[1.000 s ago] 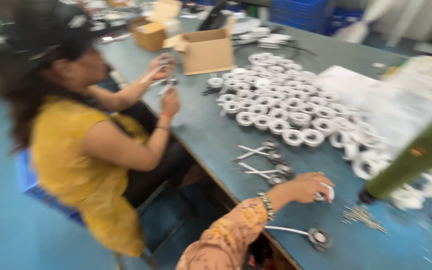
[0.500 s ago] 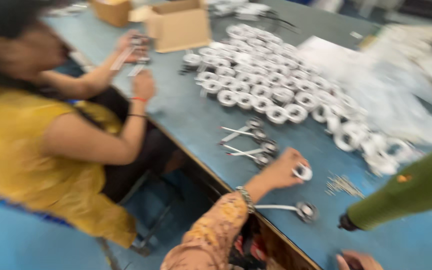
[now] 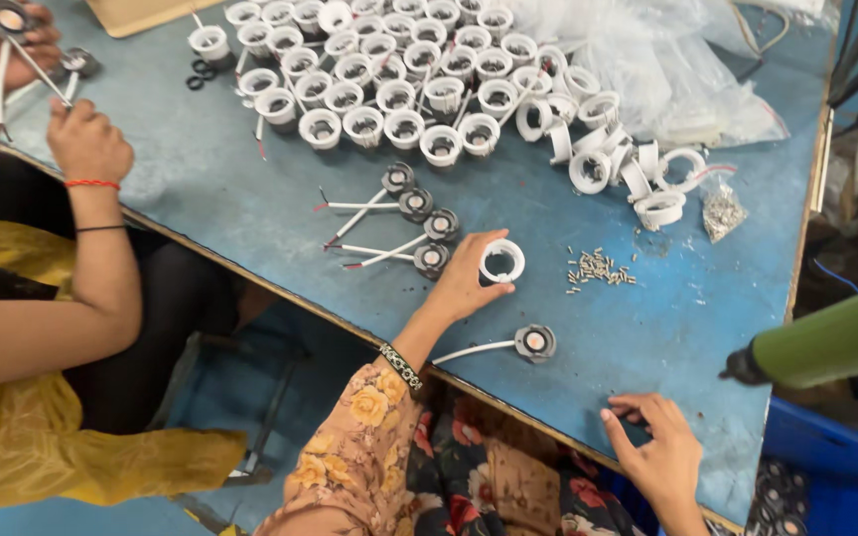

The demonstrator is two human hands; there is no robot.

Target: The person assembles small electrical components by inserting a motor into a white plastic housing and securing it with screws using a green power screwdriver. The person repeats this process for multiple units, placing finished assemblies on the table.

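Note:
My left hand (image 3: 464, 281) reaches over the blue table (image 3: 250, 213) and grips a white ring-shaped housing (image 3: 502, 260) between thumb and fingers, the ring resting on the tabletop. Just left of it lie several small round lamp holders with white wires (image 3: 419, 213). One more wired holder (image 3: 532, 342) lies near the table edge below my left hand. My right hand (image 3: 655, 449) rests at the near table edge with fingers bent and apart, nothing visible in it. A small heap of loose screws (image 3: 600, 268) lies right of the ring.
Many white ring housings (image 3: 379, 74) stand in rows at the back, beside clear plastic bags (image 3: 667, 69) and a small bag of screws (image 3: 722, 210). A green power screwdriver (image 3: 831, 342) hangs at the right. A co-worker's hands (image 3: 86, 139) at the left hold a wired holder.
The view has swung closer over the table. My left hand has stayed on the white ring. My right hand has come into view at the table's near edge.

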